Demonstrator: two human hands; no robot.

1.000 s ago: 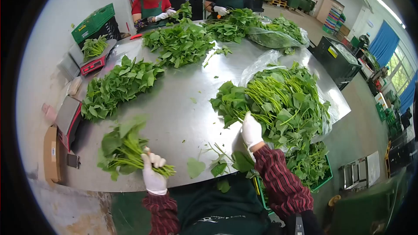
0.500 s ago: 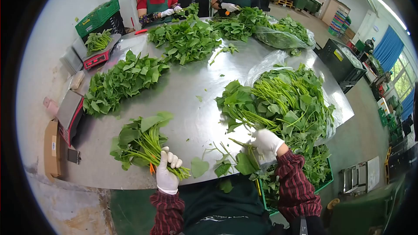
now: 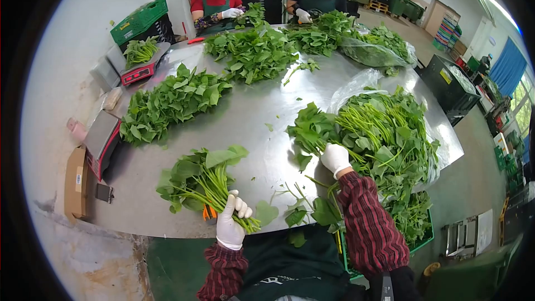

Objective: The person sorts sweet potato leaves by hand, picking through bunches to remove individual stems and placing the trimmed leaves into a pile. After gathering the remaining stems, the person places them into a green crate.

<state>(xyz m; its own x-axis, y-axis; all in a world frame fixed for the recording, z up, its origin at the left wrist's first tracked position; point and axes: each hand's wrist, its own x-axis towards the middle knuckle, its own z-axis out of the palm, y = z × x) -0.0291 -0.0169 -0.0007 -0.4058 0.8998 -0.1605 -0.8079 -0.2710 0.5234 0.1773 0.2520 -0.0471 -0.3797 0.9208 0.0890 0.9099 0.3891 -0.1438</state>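
Note:
My left hand (image 3: 233, 220), in a white glove, is closed around the stems of a bunch of leafy greens (image 3: 203, 181). The bunch's leaves point away and to the left over the metal table. An orange object (image 3: 209, 212) shows beside that hand, partly hidden under the stems. My right hand (image 3: 335, 159), also gloved, has its fingers curled on stems at the near left edge of a large pile of leafy greens (image 3: 384, 128). The fingertips are partly hidden among the leaves. Loose stems and leaves (image 3: 323, 209) lie near my right forearm at the table's front edge.
Bundled greens (image 3: 173, 103) lie on the metal table (image 3: 262, 117) at the left, with more heaps behind. Two scales (image 3: 103, 139) stand along the left side. A green crate (image 3: 421, 239) of greens sits below at the right. Two people (image 3: 217, 5) work across the table.
My right hand has moved forward and slightly left, from the loose stems to the edge of the large pile. My left hand keeps its bunch. The whole view has shifted a little.

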